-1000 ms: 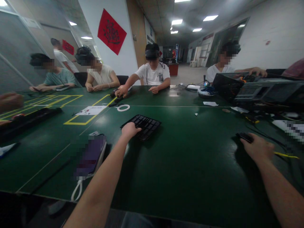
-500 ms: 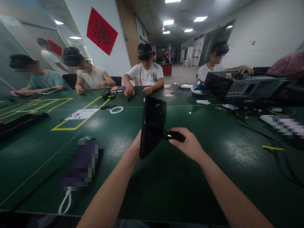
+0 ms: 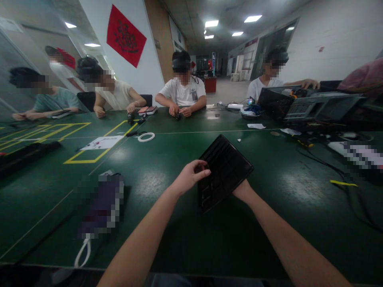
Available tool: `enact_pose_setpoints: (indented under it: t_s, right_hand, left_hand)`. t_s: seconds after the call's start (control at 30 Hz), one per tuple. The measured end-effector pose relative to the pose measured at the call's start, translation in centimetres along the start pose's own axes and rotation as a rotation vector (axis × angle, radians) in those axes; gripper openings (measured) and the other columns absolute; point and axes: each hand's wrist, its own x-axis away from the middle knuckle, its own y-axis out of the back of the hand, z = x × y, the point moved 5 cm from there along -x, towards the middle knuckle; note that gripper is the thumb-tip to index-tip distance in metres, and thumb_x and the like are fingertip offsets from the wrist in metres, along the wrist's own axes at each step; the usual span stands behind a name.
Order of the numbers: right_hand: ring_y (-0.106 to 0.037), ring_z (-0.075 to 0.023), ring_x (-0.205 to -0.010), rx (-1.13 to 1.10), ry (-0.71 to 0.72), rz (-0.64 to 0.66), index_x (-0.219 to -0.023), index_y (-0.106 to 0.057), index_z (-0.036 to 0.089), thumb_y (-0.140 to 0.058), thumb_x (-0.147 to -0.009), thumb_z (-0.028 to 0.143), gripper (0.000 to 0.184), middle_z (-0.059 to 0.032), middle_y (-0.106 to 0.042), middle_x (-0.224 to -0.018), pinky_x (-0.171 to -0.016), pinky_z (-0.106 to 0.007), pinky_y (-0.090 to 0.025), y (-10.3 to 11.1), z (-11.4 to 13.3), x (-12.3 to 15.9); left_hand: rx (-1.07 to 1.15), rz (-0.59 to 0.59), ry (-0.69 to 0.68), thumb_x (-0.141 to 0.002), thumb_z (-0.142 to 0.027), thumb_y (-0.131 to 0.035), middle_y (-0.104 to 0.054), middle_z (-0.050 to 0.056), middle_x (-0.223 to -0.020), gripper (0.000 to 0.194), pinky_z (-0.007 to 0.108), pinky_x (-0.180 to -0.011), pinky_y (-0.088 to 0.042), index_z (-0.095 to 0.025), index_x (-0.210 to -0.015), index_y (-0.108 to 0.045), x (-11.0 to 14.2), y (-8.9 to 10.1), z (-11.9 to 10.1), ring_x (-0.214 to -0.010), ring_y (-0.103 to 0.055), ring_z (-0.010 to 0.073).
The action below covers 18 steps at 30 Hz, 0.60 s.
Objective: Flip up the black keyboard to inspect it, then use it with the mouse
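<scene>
A black stand with a square base plate [image 3: 229,165] is held tilted above the table, its ribbed underside facing me. My right hand [image 3: 243,192] supports it from behind; its fingers and the stand's neck are hidden by the plate. At the left part of the underside is my left hand [image 3: 196,174], thumb and fingers bent close together against it. Whatever lies between those fingertips is too dark to make out.
On the green table [image 3: 167,239] lie a blurred purple packet [image 3: 101,205] with a white loop, a white ring [image 3: 146,137] and a paper sheet [image 3: 103,143]. An opened computer case [image 3: 317,107] and cables occupy the right. Several people sit across the table.
The stand has turned so its underside now faces me and has shifted right. My left hand came from behind the plate to its underside; my right hand went from the visible neck to behind the plate.
</scene>
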Motion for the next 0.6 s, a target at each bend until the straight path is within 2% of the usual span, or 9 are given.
enact_pose_setpoints:
  t_s: [0.07, 0.1, 0.13, 0.2, 0.3, 0.4, 0.5, 0.6]
  right_hand:
    - [-0.057, -0.0244, -0.100, -0.059, -0.007, -0.015, -0.101, -0.062, 0.021, -0.063, -0.068, 0.046, 0.042, -0.0076, -0.064, -0.100, -0.088, -0.042, -0.049, 0.2, -0.6, 0.0]
    - [-0.057, -0.0249, -0.100, -0.097, -0.014, -0.016, -0.101, -0.062, 0.021, -0.064, -0.067, 0.049, 0.044, -0.0081, -0.064, -0.102, -0.088, -0.043, -0.049, 0.2, -0.9, 0.0]
    - [-0.058, -0.0252, -0.100, -0.131, -0.022, -0.016, -0.101, -0.062, 0.021, -0.064, -0.066, 0.051, 0.047, -0.0083, -0.063, -0.104, -0.088, -0.043, -0.049, 0.2, -1.2, 0.0]
    - [-0.058, -0.0253, -0.101, -0.170, -0.031, -0.014, -0.103, -0.061, 0.022, -0.059, -0.068, 0.056, 0.049, -0.0081, -0.062, -0.109, -0.089, -0.044, -0.049, 0.2, -1.9, -0.1]
    - [-0.052, -0.0258, -0.112, -0.150, -0.026, -0.027, -0.105, -0.061, 0.022, -0.054, -0.073, 0.057, 0.048, -0.0075, -0.058, -0.117, -0.097, -0.045, -0.043, 0.3, -2.6, -0.3]
    - [-0.043, -0.0269, -0.121, -0.025, -0.013, -0.033, -0.110, -0.061, 0.022, -0.057, -0.073, 0.052, 0.048, -0.0073, -0.053, -0.125, -0.107, -0.046, -0.031, 0.5, -2.6, -0.3]
    - [-0.043, -0.0263, -0.122, 0.031, 0.001, -0.003, -0.115, -0.058, 0.022, -0.056, -0.075, 0.050, 0.050, -0.0073, -0.051, -0.127, -0.108, -0.046, -0.030, 0.6, -2.0, -0.1]
    - [-0.044, -0.0252, -0.121, 0.086, 0.056, 0.031, -0.117, -0.057, 0.022, -0.054, -0.076, 0.050, 0.050, -0.0076, -0.053, -0.125, -0.108, -0.045, -0.030, 0.3, -1.1, -0.2]
  left_hand:
    - [0.333, -0.302, 0.175, -0.071, -0.006, -0.061, -0.052, 0.000, -0.073, 0.017, 0.017, -0.053, -0.040, -0.014, -0.085, -0.058, -0.4, 1.7, 1.3, -0.059, -0.048, 0.0067]
    - [0.477, -0.441, 0.260, -0.074, 0.000, -0.052, -0.050, 0.000, -0.072, 0.019, 0.015, -0.050, -0.040, -0.014, -0.087, -0.055, -0.4, 2.4, 2.0, -0.055, -0.046, 0.0054]
    - [0.580, -0.539, 0.330, -0.076, 0.005, -0.044, -0.048, 0.000, -0.073, 0.025, 0.014, -0.047, -0.040, -0.015, -0.089, -0.053, -0.4, 2.9, 2.6, -0.053, -0.045, 0.0045]
    - [0.656, -0.606, 0.406, -0.074, 0.013, -0.031, -0.047, 0.002, -0.076, 0.037, 0.014, -0.047, -0.044, -0.015, -0.091, -0.048, -0.5, 3.4, 3.1, -0.053, -0.047, 0.0046]
    - [0.684, -0.564, 0.396, -0.075, 0.013, -0.028, -0.052, 0.006, -0.080, 0.035, 0.016, -0.051, -0.049, -0.014, -0.087, -0.047, -0.5, 3.2, 2.8, -0.061, -0.056, 0.0077]
    - [0.605, -0.396, 0.288, -0.084, 0.001, -0.038, -0.060, 0.009, -0.076, 0.017, 0.017, -0.050, -0.049, -0.011, -0.078, -0.049, -0.5, 2.5, 2.1, -0.061, -0.060, 0.0096]
    - [0.374, -0.211, 0.197, -0.087, -0.022, -0.047, -0.055, 0.002, -0.055, 0.021, 0.015, -0.035, -0.035, -0.011, -0.069, -0.052, -0.5, 1.8, 1.8, -0.040, -0.048, 0.0061]
    - [0.220, -0.101, 0.129, -0.079, -0.035, -0.058, -0.040, -0.007, -0.043, 0.027, 0.014, -0.033, -0.018, -0.012, -0.066, -0.054, -0.5, 1.5, 1.9, -0.033, -0.031, 0.0018]
